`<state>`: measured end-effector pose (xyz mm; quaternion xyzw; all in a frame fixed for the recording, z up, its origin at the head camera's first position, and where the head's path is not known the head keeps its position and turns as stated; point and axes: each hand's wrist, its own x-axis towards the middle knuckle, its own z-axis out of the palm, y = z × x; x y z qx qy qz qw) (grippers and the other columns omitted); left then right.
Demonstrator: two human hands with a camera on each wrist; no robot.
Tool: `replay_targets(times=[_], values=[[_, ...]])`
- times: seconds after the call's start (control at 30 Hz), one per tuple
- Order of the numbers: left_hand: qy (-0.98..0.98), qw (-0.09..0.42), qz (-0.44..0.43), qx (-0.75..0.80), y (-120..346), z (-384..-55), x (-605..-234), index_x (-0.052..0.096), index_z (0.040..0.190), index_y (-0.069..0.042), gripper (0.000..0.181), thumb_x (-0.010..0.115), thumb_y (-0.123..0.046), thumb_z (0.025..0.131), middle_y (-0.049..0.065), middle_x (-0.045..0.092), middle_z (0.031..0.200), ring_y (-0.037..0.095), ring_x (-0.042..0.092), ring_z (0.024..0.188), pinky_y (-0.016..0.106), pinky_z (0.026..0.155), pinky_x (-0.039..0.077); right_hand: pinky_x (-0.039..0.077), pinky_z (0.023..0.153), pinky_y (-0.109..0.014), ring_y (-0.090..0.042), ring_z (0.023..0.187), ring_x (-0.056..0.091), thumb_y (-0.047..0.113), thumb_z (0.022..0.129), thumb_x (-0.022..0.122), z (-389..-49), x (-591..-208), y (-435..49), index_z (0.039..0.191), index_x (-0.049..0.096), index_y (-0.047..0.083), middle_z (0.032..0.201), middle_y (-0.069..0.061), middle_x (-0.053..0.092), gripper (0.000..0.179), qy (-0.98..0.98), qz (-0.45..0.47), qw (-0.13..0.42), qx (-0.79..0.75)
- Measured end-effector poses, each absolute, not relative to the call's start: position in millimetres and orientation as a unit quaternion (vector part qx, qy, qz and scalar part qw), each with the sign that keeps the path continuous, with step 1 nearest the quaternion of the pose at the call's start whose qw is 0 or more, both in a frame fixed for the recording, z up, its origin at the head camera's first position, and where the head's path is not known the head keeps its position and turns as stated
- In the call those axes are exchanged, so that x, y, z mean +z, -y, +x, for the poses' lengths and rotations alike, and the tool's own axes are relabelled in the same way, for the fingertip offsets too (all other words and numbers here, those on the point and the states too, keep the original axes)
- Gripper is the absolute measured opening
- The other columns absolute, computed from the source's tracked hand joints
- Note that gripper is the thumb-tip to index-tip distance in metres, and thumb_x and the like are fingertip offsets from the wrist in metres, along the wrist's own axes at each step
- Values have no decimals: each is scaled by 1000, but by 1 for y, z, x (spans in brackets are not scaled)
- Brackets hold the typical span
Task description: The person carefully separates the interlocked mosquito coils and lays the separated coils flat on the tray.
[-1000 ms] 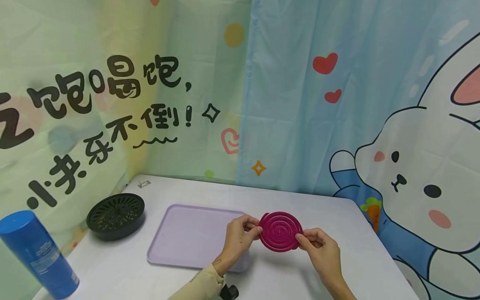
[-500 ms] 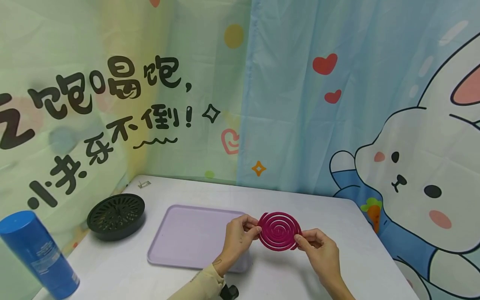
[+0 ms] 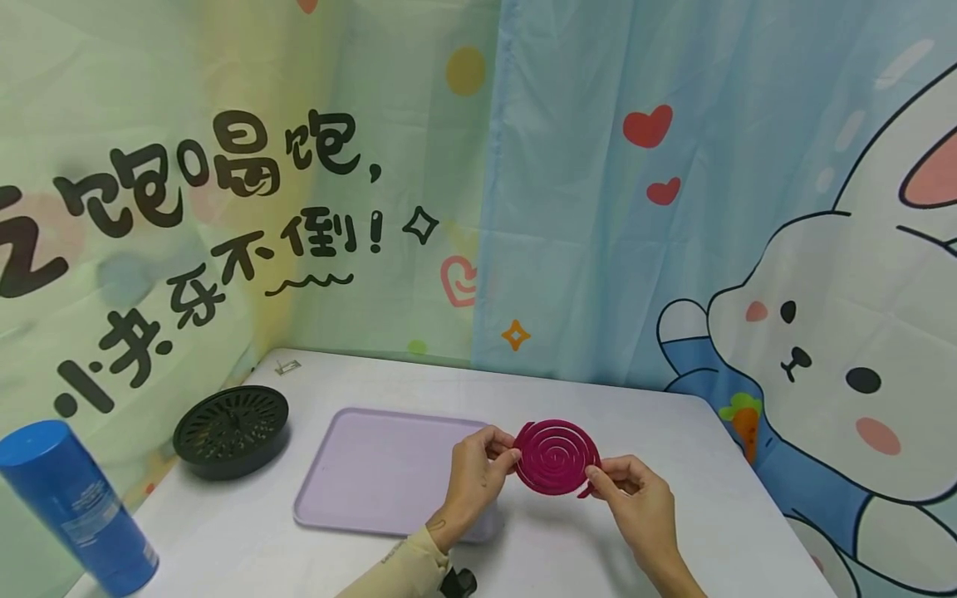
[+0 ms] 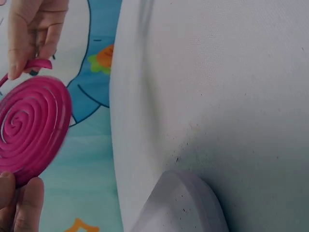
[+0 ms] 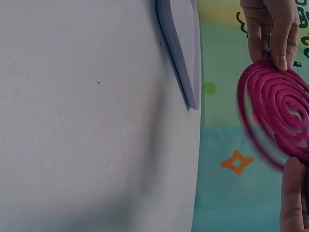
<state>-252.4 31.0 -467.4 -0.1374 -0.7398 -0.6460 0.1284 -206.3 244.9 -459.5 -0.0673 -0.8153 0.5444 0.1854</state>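
Note:
A magenta mosquito coil (image 3: pixel 557 457) is held up over the white table, its spiral side facing me. My left hand (image 3: pixel 477 472) pinches its left rim between thumb and fingers. On the lower right, my right hand (image 3: pixel 639 505) pinches the coil's outer end. In the left wrist view that end (image 4: pixel 39 63) stands away from the rest of the mosquito coil (image 4: pixel 36 128). The right wrist view shows a gap between an outer strand and the inner turns of the mosquito coil (image 5: pixel 273 92). Whether it is one coil or two nested ones I cannot tell.
Behind my left forearm lies a lilac tray (image 3: pixel 389 473). To its left stands a round black dish with a slotted top (image 3: pixel 230 432), and a blue can (image 3: pixel 82 507) is nearer. A small metal piece (image 3: pixel 287 366) lies at the table's back left corner.
The gaps between the turns widened half a second ago and look narrower now. At the lower right, the coil's end now sticks out from the disc. Both hands have barely moved.

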Motion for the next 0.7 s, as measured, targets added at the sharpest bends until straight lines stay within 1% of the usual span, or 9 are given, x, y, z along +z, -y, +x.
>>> replay_targets(times=[0.13,0.27,0.43,0.7], values=[[731,125,-137,-657,-31,-252,-467,71,88,0,6,76,3,86,9,70,76,13,68,67,20,61,60,62,69,-22,-15,75,73,14,89,78,-208,-460,-246,101,69,2,94,-14,73,19,817,-62,187,543],[724,117,-137,-666,-31,-252,-468,71,89,3,6,76,4,85,11,70,77,12,67,67,21,61,61,62,69,-21,-13,75,73,15,89,78,-208,-461,-247,101,69,3,94,-13,73,19,822,-66,188,534],[727,115,-141,-662,-31,-251,-468,71,89,1,5,75,4,86,10,70,77,11,67,67,21,61,61,62,69,-22,-13,75,73,14,89,78,-208,-462,-246,99,69,2,93,-13,72,18,817,-67,189,540],[723,107,-142,-667,-31,-249,-465,70,89,1,6,75,3,87,10,70,78,15,70,69,23,62,62,60,69,-18,-12,75,72,13,89,78,-206,-461,-243,99,70,4,93,-11,73,16,828,-70,210,515]])
